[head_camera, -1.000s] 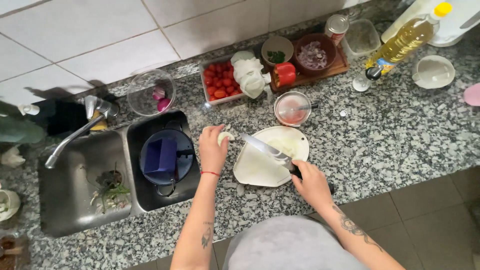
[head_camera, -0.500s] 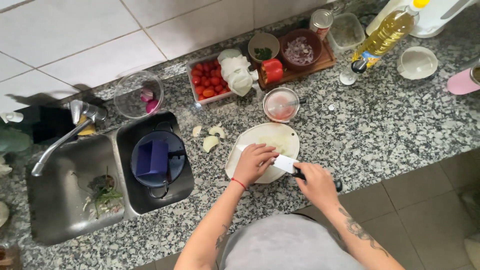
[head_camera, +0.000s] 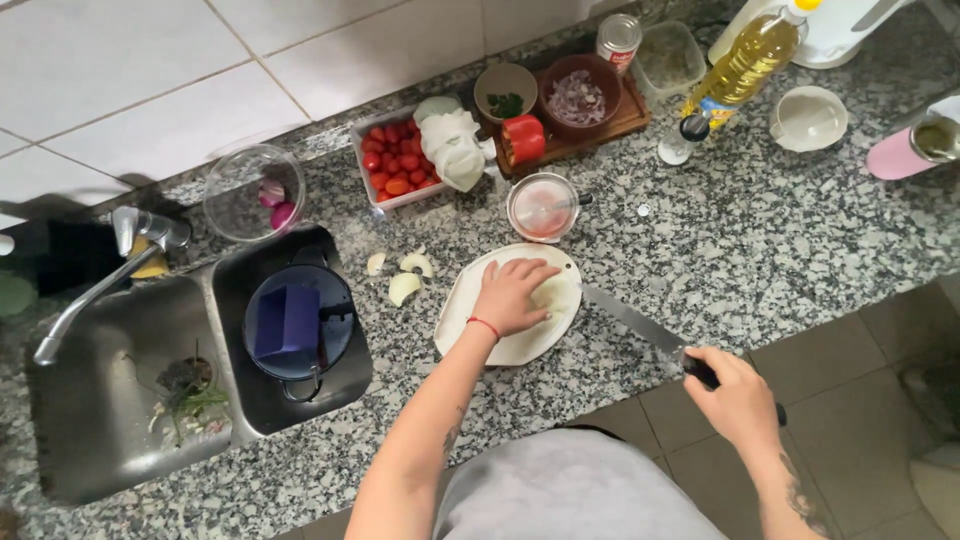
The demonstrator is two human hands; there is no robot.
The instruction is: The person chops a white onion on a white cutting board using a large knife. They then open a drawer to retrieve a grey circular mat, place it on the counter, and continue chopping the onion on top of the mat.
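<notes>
A pale onion piece (head_camera: 553,293) lies on the white cutting board (head_camera: 470,310), which rests on the speckled granite desk (head_camera: 760,240). The onion is pressed flat under the left hand (head_camera: 510,297), fingers spread over it, not closed round it. The right hand (head_camera: 738,398) is clamped on the dark handle of a long knife (head_camera: 630,317); the blade points toward the board, its tip just beside the board's right edge.

Three onion bits (head_camera: 403,276) are seen on the desk just left of the board. Behind the board, a clear round tub (head_camera: 542,207) holds a pinkish-red content; what it is cannot be told. A white tray (head_camera: 392,173) holds cherry tomatoes, with a crumpled white bag (head_camera: 452,148) beside it. On a wooden board (head_camera: 620,122): a small bowl (head_camera: 505,90) with green herbs, a dark bowl (head_camera: 579,98) with chopped red onion, a red pepper (head_camera: 523,138). An oil bottle (head_camera: 745,62) is filled with yellow oil.

At left, a glass bowl (head_camera: 253,194) contains purple scraps. In the sink (head_camera: 110,420), a dark pot (head_camera: 298,322) holds a blue object; plant scraps lie at the drain.
</notes>
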